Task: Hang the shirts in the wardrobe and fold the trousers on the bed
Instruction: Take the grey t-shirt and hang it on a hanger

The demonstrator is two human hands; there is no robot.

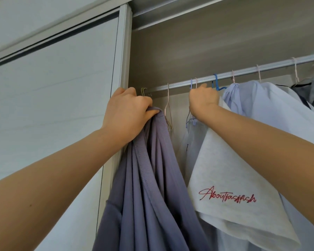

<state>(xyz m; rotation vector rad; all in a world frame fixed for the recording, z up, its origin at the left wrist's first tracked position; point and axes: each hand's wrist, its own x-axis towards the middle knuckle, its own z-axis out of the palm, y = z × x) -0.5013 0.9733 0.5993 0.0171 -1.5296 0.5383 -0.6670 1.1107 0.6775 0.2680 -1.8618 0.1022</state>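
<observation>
Ribbing edges the purple shirt [149, 169], which hangs in soft folds from my raised left hand [129, 109], fist bunched round its collar beside the door frame [124, 51]. My right hand [203, 99] grips the white shirt [234, 169] just under the metal rail [243, 72]. Thin hangers [168, 109] hang between my hands.
</observation>
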